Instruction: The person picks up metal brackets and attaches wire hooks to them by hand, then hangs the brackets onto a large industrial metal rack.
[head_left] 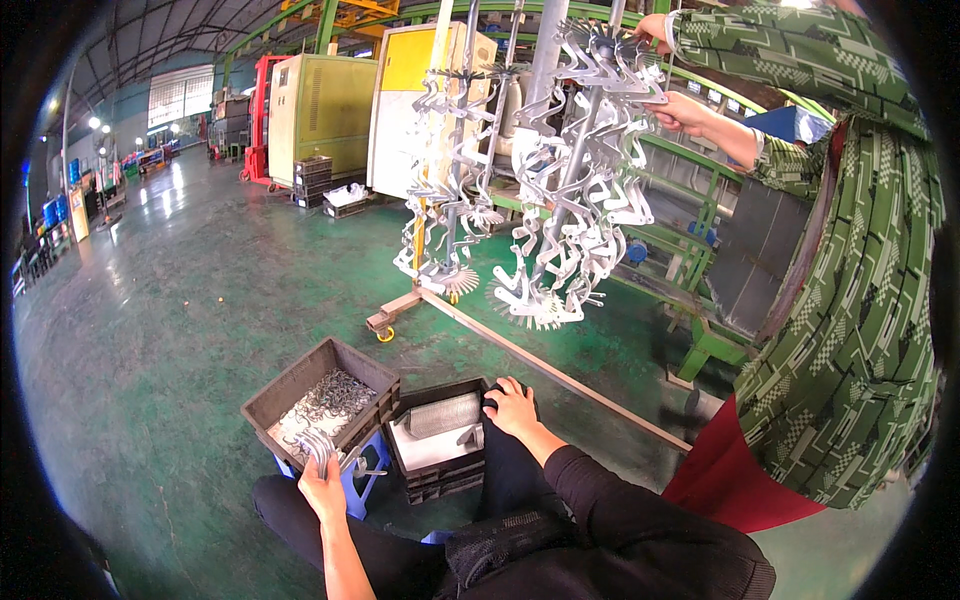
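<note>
My left hand (322, 488) is closed around a small bunch of curved silvery metal pieces (318, 444), held over the near edge of a dark crate (268, 393). Many small dark hooks (342, 396) lie on white lining in that crate. My right hand (512, 406) rests on my dark-trousered knee, its fingers apart and nothing in it. Beside the knee, a second dark crate (440, 483) contains white lining and a grey perforated metal piece (445, 415). Pale metal brackets (540, 170) hang in tiers on an upright rack to the front right.
Close on my right stands a person in a green patterned jacket (850, 330), both hands at the rack's top. A brown metal base bar (550, 367) on casters crosses the floor. Blue stool legs (362, 490) show under the left crate. Cabinets (320, 110) stand farther back.
</note>
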